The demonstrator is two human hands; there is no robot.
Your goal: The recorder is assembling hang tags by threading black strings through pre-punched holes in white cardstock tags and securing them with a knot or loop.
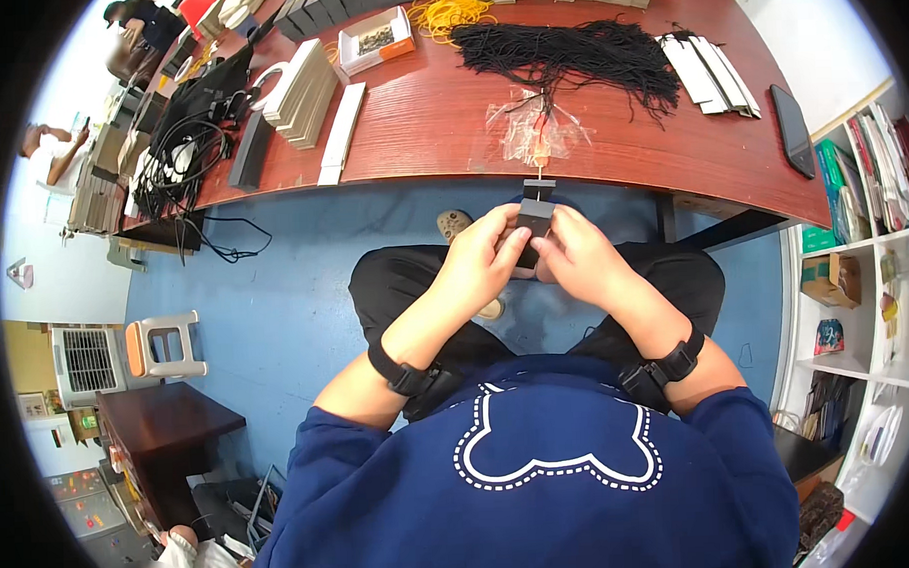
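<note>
1. both hands meet over the lap, just below the near edge of the red-brown table (439, 134). the left hand (479, 263) and the right hand (582, 262) are pressed close together, fingers curled in around a small dark flat card (535, 219).
2. the card stands roughly upright between the two sets of fingertips, its top edge poking out above them. a thin pale piece (538, 187) sticks up from that top edge; whether it is a string end or a tab is too small to tell.
3. the step in hand looks like fitting or threading something at the top of the card, judged from the pinch and the way the card is held up toward the table edge.
4. the next move would call for a steady pinch from one hand while the other works the fine part at the top; small, exact finger work.
5. on the table beyond the hands lie crumpled clear plastic bags (534, 131) and, further back, a heap of black cords (567, 55), both well apart from the hands.
6. stacks of grey cards (303, 94) sit to the left on the table, out of reach at this moment.
</note>
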